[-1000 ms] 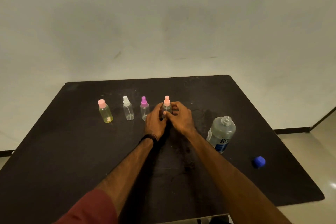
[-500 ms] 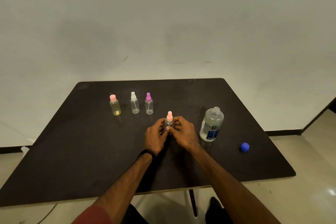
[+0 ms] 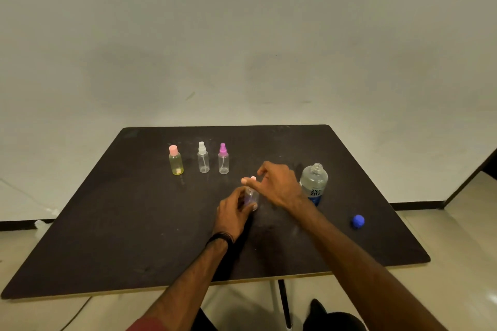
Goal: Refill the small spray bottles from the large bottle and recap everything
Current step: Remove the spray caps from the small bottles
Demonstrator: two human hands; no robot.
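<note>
In the head view, near the middle of the frame, the left hand (image 3: pixel 233 212) grips the body of a small clear spray bottle (image 3: pixel 251 197) that stands on the black tabletop (image 3: pixel 134 223), and the right hand (image 3: pixel 277 185) pinches its pink spray top (image 3: pixel 250 179) with the fingertips from above. Just right of the hands stands the large bottle (image 3: pixel 313 183), upright and without cap, and its blue cap (image 3: pixel 358 221) lies apart at the right side of the tabletop. Up and left of the hands, three more bottles stand in a row: a yellow bottle with pink cap (image 3: pixel 176 161), a clear bottle with white spray top (image 3: pixel 203 161) and a clear bottle with purple spray top (image 3: pixel 223 159).
</note>
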